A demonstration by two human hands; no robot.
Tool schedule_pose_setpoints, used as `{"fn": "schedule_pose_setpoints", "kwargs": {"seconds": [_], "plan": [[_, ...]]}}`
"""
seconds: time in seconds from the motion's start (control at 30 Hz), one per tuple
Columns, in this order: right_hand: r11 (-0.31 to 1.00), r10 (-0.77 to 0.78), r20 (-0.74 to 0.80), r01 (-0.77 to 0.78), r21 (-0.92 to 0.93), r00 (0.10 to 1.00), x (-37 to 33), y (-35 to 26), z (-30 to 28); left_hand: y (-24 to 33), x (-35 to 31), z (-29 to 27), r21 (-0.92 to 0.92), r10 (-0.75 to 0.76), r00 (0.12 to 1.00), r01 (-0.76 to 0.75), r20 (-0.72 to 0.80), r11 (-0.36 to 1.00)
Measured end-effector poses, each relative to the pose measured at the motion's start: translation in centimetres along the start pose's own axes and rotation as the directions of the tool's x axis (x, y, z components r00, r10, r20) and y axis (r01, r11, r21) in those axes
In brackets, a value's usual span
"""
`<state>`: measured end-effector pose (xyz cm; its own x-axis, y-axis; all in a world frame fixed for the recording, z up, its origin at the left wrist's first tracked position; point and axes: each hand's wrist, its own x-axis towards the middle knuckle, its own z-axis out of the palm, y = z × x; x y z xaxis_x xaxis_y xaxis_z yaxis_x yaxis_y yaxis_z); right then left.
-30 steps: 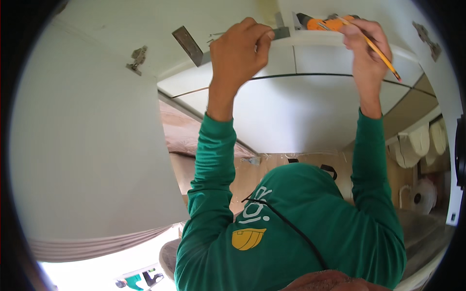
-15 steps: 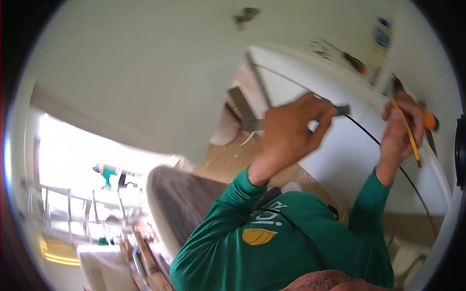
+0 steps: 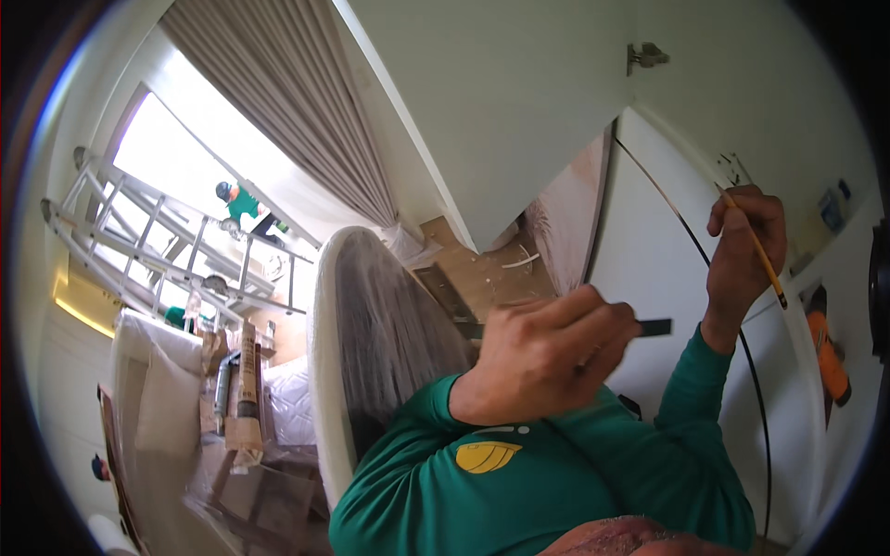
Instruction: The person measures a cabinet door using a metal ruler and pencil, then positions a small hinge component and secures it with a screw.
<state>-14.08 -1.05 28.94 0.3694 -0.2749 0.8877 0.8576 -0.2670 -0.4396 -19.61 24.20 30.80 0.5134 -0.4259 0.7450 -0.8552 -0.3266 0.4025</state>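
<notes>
While my left hand (image 3: pixel 552 354) grips the metal square (image 3: pixel 655 327) and my right hand (image 3: pixel 742 258) the pencil (image 3: pixel 762 264), careless swinging could scuff the wrapped furniture (image 3: pixel 394 306).

A pleated taupe curtain (image 3: pixel 283 88) hangs beside a bright window (image 3: pixel 171 139). Near a metal ladder (image 3: pixel 190 275) is a co-worker (image 3: pixel 244 206) dressed in green. Closer in stands a plastic-wrapped chair (image 3: pixel 389 320), dark with a pale edge.

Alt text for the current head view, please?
The left hand grips a metal try square and the right hand holds a yellow pencil, near white cabinet panels. A metal ladder stands in the background at left.
</notes>
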Motion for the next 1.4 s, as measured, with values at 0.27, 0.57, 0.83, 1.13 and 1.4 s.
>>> {"fn": "schedule_pose_setpoints", "kwargs": {"seconds": [0.27, 0.57, 0.83, 1.13, 1.4], "plan": [[0.923, 0.199, 0.198, -0.251, 0.29, 0.96, -1.7, 4.5, 1.3, -1.0, -1.9, -1.8, 0.461, -0.397, 0.88, 0.475, -0.262, 0.75], [0.811, 0.286, 0.368, -0.428, 0.398, 0.885, -5.8, 4.6, -0.5, -1.6, -1.9, -3.8, 0.761, -0.306, 0.914, 0.394, -0.265, 0.516], [0.803, 0.323, 0.452, -0.494, 0.335, 0.832, -7.0, 3.8, -1.4, -2.3, -2.5, -3.9, 0.772, -0.317, 0.903, 0.417, -0.29, 0.48], [0.765, 0.344, 0.527, -0.557, 0.322, 0.777, -7.2, 4.4, 1.4, -4.4, -2.5, -3.8, 0.802, -0.264, 0.931, 0.352, -0.251, 0.482], [0.757, 0.272, 0.564, -0.535, 0.374, 0.78, -7.3, 4.4, 2.7, -5.2, -2.9, -3.9, 0.843, -0.24, 0.941, 0.324, -0.24, 0.429]]}}
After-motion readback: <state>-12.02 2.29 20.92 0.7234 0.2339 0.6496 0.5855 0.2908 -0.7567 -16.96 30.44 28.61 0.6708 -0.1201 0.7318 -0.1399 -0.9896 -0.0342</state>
